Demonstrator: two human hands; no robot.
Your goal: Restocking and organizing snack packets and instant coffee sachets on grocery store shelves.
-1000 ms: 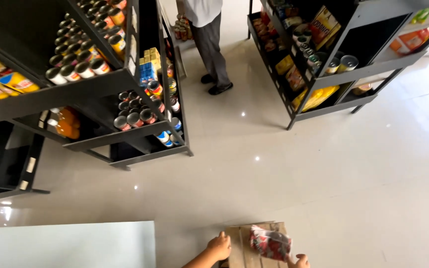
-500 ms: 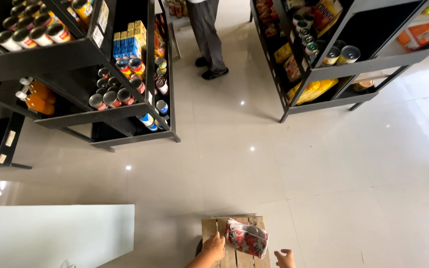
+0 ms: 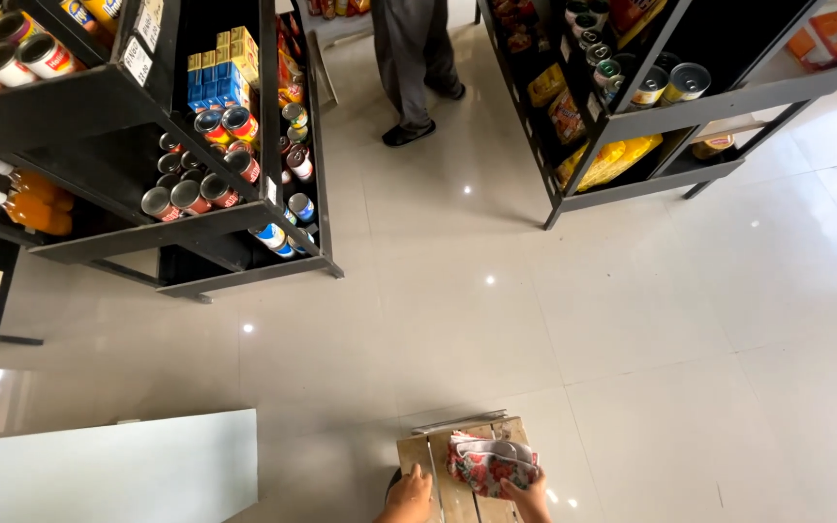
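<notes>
While a person in grey trousers (image 3: pixel 417 58) stands between black shelves (image 3: pixel 234 223) of cans, the left hand (image 3: pixel 411 494) rests flat on a wooden crate (image 3: pixel 438 460); the right hand (image 3: pixel 527 496) grips a floral pouch (image 3: pixel 488 463) lying crosswise on the crate.

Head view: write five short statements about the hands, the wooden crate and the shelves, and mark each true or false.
1. The right hand touches a red floral fabric pouch. True.
2. The pouch lies on the pale tiled floor. False: it rests on the slatted wooden crate.
3. The left hand rests on the crate. True.
4. The black metal shelf rack on the left holds only folded clothes. False: it holds tin cans, blue and yellow boxes and orange bottles.
5. Another person's legs stand between the racks. True.
</notes>
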